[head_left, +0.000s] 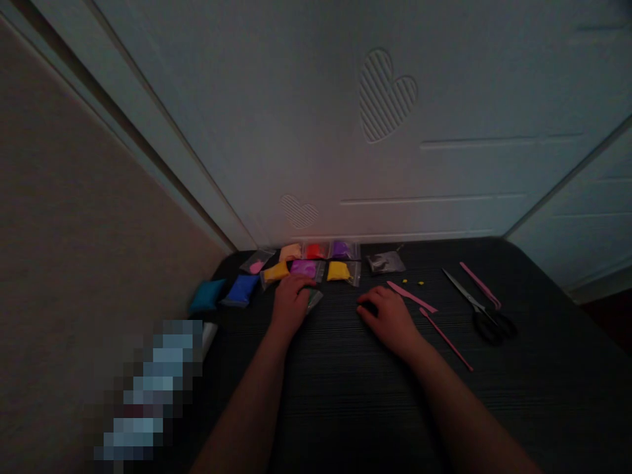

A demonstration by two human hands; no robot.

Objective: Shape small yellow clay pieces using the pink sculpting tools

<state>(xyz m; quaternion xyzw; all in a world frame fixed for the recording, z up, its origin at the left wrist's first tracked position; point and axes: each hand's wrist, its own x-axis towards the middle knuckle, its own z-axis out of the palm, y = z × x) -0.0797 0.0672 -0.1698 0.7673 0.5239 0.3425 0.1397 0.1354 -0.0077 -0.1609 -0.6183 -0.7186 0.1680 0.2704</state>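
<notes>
Resting on the dark, wood-grained worktop [336,401], my right hand [388,319] is loosely curled, apparently empty; my left hand [291,304] covers part of a clear plastic packet of green material [315,300], whether gripping I cannot tell. Careless withdrawal could drag the overlapped clear packet of magenta material [303,268]. I count eleven packets altogether, one pair of black-handled metal scissors [476,308], three pink plastic tools [413,297], two tiny yellow crumbs [421,284].

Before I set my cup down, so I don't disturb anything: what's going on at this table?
A person is working bare-handed at a dark table. The left hand partly covers a green packet; its grip is unclear. The right hand is curled near a flat pink tool, with nothing visible in it. Other coloured packets lie towards the back, scissors to the right.
</notes>
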